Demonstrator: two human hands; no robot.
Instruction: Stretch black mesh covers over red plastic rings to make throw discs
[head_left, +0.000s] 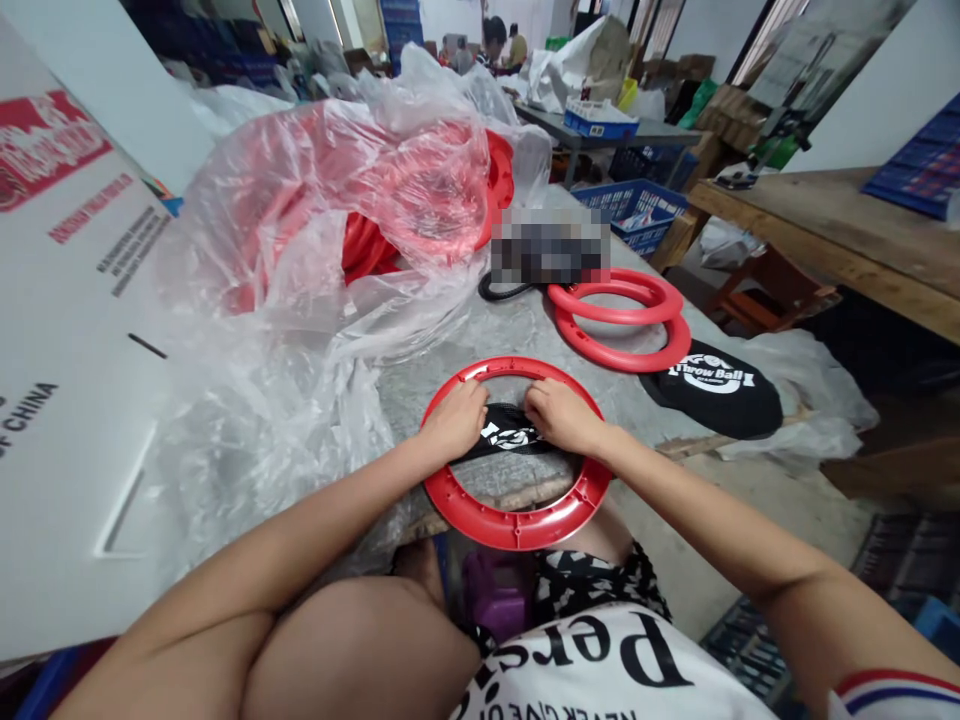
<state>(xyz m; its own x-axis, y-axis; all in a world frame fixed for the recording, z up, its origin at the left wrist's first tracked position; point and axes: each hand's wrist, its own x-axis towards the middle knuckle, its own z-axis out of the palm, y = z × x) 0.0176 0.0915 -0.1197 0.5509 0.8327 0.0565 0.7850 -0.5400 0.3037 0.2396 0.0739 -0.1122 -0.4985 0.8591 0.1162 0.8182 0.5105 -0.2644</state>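
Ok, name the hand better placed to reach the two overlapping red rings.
Probably the right hand: it sits nearer those rings; the left hand is farther, at the other end of the black fabric.

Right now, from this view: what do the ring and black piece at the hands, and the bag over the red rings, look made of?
Ring: likely molded plastic, glossy; highlights, ribs.
Black piece: probably fabric, matte, printed; soft folds. Fiber unclear.
Bag: thin plastic film, shiny; see-through, crinkled.

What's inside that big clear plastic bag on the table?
Red rings: some show through the clear bag, others poke out bare. Its crumpled folds and glare hide the rest, so I can't count them.
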